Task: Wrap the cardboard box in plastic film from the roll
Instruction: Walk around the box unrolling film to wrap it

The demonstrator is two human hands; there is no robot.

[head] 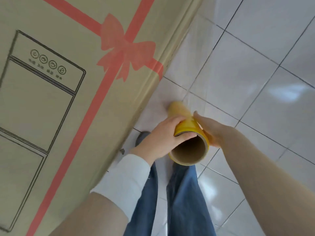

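Cardboard box (68, 92): tall, fills left of view, stands on tiled floor (255, 68), ribbon and bow printed on face. Likely heavy, stiff; easier to walk round than to turn. Film already on it: cannot tell.

Roll (181, 112): yellowish film on hollow cardboard core, held just beside box's edge, far end pointing down toward floor. Film thin, clingy, tears easily; core rigid, best held at ends.

Left hand (162, 137): fingers curled round roll's near end.

Right hand (211, 130): fingers straight, pressed flat on opposite side.

light: bright daylight | glare: floor tiles (286, 92) | blur: soft overall | edges: wide-angle bend
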